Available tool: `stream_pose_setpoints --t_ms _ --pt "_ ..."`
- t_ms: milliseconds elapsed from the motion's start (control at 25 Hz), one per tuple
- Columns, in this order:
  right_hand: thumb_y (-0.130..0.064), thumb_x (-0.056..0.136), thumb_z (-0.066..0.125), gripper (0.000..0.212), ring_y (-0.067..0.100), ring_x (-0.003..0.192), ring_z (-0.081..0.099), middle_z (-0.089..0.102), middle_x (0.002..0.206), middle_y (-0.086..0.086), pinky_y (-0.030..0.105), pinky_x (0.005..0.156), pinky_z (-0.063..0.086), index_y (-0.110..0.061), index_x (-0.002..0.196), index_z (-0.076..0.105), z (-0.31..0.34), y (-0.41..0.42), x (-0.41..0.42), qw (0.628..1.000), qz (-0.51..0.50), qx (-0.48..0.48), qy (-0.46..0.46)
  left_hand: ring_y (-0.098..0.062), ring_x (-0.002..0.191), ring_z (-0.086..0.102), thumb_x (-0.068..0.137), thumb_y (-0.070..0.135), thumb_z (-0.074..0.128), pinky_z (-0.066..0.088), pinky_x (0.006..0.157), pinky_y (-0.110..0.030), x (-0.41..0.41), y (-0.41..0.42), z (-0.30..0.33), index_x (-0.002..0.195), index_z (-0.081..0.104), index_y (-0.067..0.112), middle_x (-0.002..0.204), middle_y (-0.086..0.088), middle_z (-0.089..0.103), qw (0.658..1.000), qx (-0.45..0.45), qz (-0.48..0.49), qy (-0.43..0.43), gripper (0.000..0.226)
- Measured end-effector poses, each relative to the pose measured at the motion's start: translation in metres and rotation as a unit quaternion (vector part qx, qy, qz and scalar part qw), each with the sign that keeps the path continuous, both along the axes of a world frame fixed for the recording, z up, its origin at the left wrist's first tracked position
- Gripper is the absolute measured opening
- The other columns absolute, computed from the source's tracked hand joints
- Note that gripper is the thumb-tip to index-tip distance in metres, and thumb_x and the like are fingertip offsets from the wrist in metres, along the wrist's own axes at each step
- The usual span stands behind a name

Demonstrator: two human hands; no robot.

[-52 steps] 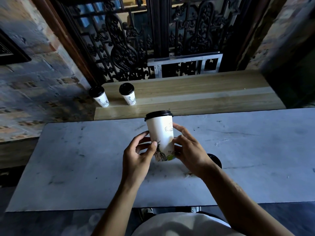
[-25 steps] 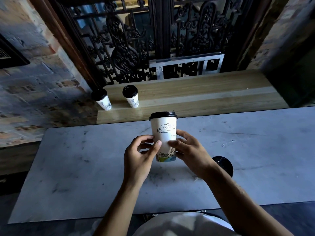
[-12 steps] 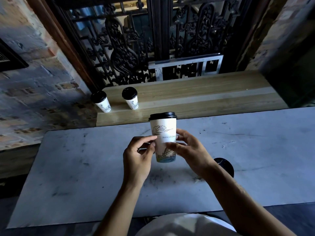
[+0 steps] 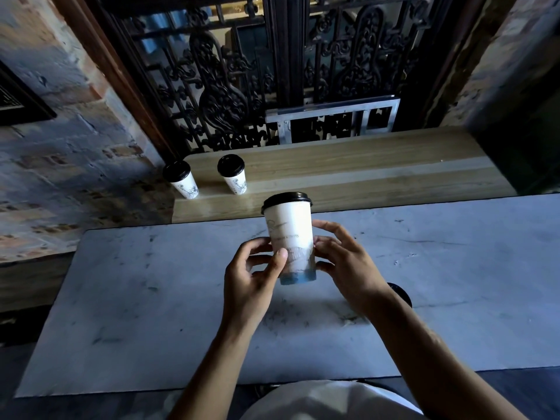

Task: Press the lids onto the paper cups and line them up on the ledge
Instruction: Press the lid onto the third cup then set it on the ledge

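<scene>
Both hands hold one paper cup (image 4: 291, 237) upright just above the grey tabletop (image 4: 127, 298), near its far edge. The left hand (image 4: 253, 278) has its thumb on the near face of the cup and its fingers round the left side; the right hand (image 4: 345, 265) has its fingertips on the right side, the upper fingers spread loosely. So each grip is closed on the cup's lower half, lightly and with the tips only, which I judge leaves the paper wall unsquashed and the print free to be read or faced one way. A black lid (image 4: 286, 199) sits on this cup and looks level all round, so the pressing step seems done for it.

The wooden ledge (image 4: 363, 165) runs along the far side of the tabletop. Two lidded cups stand on its left end, the left one (image 4: 181, 178) at the very corner and the other (image 4: 233, 174) just to its right, apart from each other. They start a row from the left, so the held cup most likely belongs in the free place to their right.

Counted: three cups, three lids on them, two hands. A dark round thing (image 4: 401, 294) lies on the tabletop behind the right wrist; it may be a spare lid, but it is mostly hidden, and I cannot tell
</scene>
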State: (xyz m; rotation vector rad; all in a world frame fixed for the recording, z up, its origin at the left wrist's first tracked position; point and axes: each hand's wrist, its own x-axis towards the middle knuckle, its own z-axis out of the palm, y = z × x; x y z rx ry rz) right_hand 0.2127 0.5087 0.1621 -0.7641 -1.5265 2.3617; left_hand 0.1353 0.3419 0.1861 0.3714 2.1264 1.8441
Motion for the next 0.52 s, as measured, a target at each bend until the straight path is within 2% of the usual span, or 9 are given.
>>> stream_pose_setpoints --t_ms 80,160,240,320,400,520 --pt "-0.005 0.095 0.058 0.037 0.027 0.103 0.068 0.077 0.105 0.009 0.048 0.092 0.049 -0.024 0.125 0.066 -0.0019 0.0001 -0.0001 1.0 0.003 0.007 0.002 -0.009 0.094 0.074 0.083 0.037 0.074 0.059 0.069 -0.019 0.0005 -0.0017 0.0 0.109 0.072 0.026 0.101 0.007 0.078 1.0 -0.011 0.001 0.002 0.028" --pt "0.004 0.098 0.055 0.041 0.023 0.101 0.071 0.076 0.104 0.009 0.038 0.088 0.056 -0.018 0.132 0.061 0.0 0.0003 0.0009 1.0 0.014 -0.005 0.003 -0.006 0.093 0.072 0.087 0.035 0.073 0.055 0.069 -0.013 0.0004 -0.0022 -0.0003 0.114 0.072 0.025 0.106 0.005 0.077 0.999 -0.027 -0.004 0.02 0.029" --pt "0.007 0.099 0.051 0.044 0.02 0.101 0.073 0.074 0.108 0.018 0.029 0.083 0.058 -0.011 0.139 0.057 0.004 0.0006 0.0031 0.999 0.033 -0.024 0.006 -0.003 0.089 0.07 0.092 0.025 0.073 0.053 0.069 -0.01 0.0012 -0.001 -0.0002 0.117 0.071 0.029 0.11 0.004 0.074 0.998 -0.043 -0.004 0.042 0.025" --pt "0.007 0.099 0.052 0.044 0.022 0.105 0.071 0.068 0.121 0.03 0.028 0.085 0.058 -0.006 0.14 0.059 0.005 0.0014 0.0026 0.999 0.043 -0.031 0.013 -0.001 0.086 0.068 0.094 0.017 0.07 0.05 0.07 -0.008 0.0011 -0.0002 -0.0008 0.117 0.071 0.029 0.111 0.001 0.072 0.997 -0.049 0.013 0.053 0.026" --pt "0.008 0.098 0.052 0.04 0.025 0.107 0.07 0.068 0.124 0.031 0.028 0.089 0.057 0.0 0.135 0.063 0.0033 0.0024 0.0026 0.998 0.054 -0.031 0.028 -0.003 0.085 0.068 0.095 0.009 0.068 0.053 0.075 -0.012 -0.0008 -0.0003 -0.0036 0.115 0.072 0.028 0.108 -0.002 0.073 0.997 -0.049 0.019 0.062 0.028" --pt "0.011 0.096 0.054 0.038 0.029 0.112 0.071 0.072 0.127 0.023 0.032 0.092 0.056 0.004 0.133 0.062 -0.0028 0.0059 0.0046 0.995 0.057 -0.064 0.048 -0.015 0.086 0.068 0.092 -0.007 0.063 0.062 0.075 -0.031 -0.0009 0.0003 -0.0078 0.113 0.075 0.027 0.103 -0.004 0.068 0.995 -0.052 0.0 0.08 0.042"
